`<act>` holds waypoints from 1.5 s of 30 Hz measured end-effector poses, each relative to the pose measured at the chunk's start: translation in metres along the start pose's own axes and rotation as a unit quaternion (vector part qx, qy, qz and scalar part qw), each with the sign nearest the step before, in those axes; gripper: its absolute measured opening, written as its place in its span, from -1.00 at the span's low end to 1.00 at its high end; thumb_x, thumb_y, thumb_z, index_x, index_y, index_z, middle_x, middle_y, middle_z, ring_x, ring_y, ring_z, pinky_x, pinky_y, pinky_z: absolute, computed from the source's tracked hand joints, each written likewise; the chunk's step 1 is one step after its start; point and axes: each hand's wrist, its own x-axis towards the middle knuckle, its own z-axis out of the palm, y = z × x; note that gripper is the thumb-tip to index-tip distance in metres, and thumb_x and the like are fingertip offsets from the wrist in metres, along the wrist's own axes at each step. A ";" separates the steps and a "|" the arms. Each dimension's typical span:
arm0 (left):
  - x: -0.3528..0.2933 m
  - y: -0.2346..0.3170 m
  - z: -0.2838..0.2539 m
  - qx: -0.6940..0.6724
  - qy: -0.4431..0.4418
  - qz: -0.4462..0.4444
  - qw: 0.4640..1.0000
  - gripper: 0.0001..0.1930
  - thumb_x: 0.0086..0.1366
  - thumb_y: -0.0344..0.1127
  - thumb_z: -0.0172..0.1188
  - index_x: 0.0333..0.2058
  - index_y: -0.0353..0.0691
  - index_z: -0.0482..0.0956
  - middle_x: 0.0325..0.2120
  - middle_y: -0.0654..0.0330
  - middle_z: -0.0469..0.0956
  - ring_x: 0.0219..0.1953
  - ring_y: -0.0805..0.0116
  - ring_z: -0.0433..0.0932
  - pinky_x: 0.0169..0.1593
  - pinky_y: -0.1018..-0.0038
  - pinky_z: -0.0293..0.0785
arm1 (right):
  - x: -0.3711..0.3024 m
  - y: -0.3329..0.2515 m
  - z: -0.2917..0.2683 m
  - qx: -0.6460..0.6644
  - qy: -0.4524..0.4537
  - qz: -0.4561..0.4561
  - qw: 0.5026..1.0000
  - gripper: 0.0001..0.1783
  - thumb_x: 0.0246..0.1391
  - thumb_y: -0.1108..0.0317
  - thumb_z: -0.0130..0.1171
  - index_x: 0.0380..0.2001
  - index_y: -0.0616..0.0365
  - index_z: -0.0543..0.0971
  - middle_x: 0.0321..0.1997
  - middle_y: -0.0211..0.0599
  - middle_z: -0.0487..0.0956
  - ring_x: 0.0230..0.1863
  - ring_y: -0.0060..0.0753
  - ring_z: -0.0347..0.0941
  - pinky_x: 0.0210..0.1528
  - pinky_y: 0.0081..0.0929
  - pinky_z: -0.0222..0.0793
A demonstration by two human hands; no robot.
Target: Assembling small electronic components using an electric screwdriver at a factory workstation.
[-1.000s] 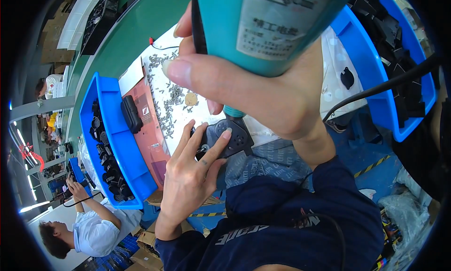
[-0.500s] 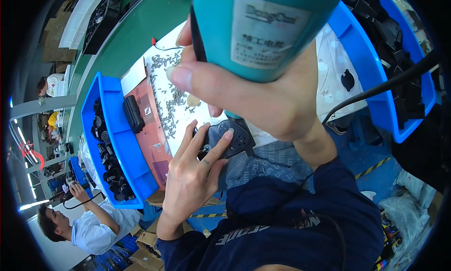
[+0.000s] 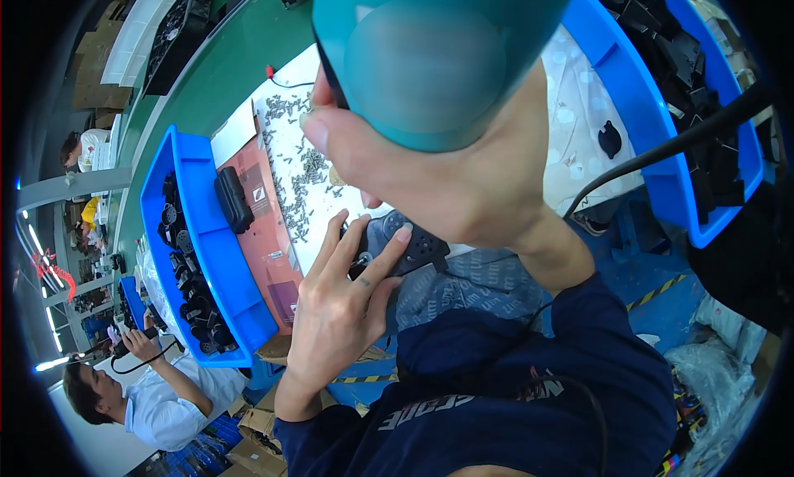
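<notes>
My right hand [image 3: 451,183] is wrapped round a teal electric screwdriver [image 3: 426,64], which looms large at the top and hides much of the work. Its tip is covered by the hand. Below it lies a black plastic housing [image 3: 423,250] with round holes, at the near edge of the white work surface. My left hand [image 3: 335,303] grips this housing from the left: the index fingertip presses on its top, the thumb is along its near side, and the other fingers reach over its left end. Loose screws [image 3: 310,167] are scattered just beyond the left hand.
At left stands a blue bin [image 3: 236,303] of black parts, with a black case [image 3: 234,200] on its rim. Another blue bin [image 3: 703,221] with black pieces is at right, crossed by a thick black cable [image 3: 662,156]. A co-worker [image 3: 165,403] sits at lower left.
The screwdriver and my right hand have shifted slightly left and toward the top, and the tool's end has tipped more toward me. My left hand stays on the housing.
</notes>
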 end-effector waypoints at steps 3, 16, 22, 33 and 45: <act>-0.002 0.000 0.003 -0.007 0.006 -0.005 1.000 -0.39 -0.11 -0.54 0.32 0.02 -0.02 0.53 -0.05 -0.18 0.41 0.07 -0.27 0.37 -0.06 0.10 0.45 | 0.001 0.003 0.000 -0.031 0.001 -0.046 0.998 -0.81 -0.21 0.64 0.30 -0.42 0.31 0.57 -0.52 -0.34 0.58 -0.59 -0.65 0.49 -0.59 -0.72 0.37; -0.003 -0.001 0.003 0.016 0.006 0.010 1.000 -0.41 -0.09 -0.51 0.33 0.02 -0.03 0.53 -0.08 -0.23 0.43 0.04 -0.25 0.40 -0.06 0.14 0.45 | -0.009 0.016 -0.001 -0.013 0.045 -0.125 0.991 -0.73 -0.30 0.42 0.32 -0.42 0.25 0.54 -0.56 -0.18 0.58 -0.56 -0.41 0.54 -0.47 -0.54 0.43; -0.002 -0.001 0.004 0.018 0.021 0.031 0.999 -0.42 -0.09 -0.50 0.33 0.01 -0.04 0.54 -0.09 -0.24 0.44 0.03 -0.25 0.40 -0.03 0.13 0.43 | -0.008 0.010 -0.005 0.033 -0.007 0.015 0.999 -0.75 -0.27 0.38 0.33 -0.47 0.26 0.54 -0.58 -0.21 0.58 -0.58 -0.47 0.52 -0.49 -0.54 0.41; 0.003 0.003 0.000 0.018 0.043 0.039 0.998 -0.41 -0.16 -0.52 0.35 -0.03 -0.08 0.57 -0.18 -0.05 0.49 -0.06 -0.05 0.47 -0.10 0.24 0.46 | -0.010 0.002 -0.017 0.105 -0.094 0.084 0.986 -0.74 -0.21 0.38 0.36 -0.44 0.26 0.52 -0.59 -0.38 0.53 -0.60 -0.61 0.41 -0.53 -0.58 0.32; 0.099 -0.055 -0.133 0.174 0.250 0.245 0.921 -0.34 -0.21 -0.47 0.40 0.01 -0.12 0.50 -0.12 0.11 0.55 -0.08 0.13 0.54 -0.06 0.36 0.51 | -0.024 -0.064 -0.108 0.226 0.087 -0.258 0.935 -0.79 0.10 0.32 -0.01 -0.28 0.22 0.30 -0.37 -0.25 0.33 -0.63 -0.57 0.30 -0.50 -0.61 0.26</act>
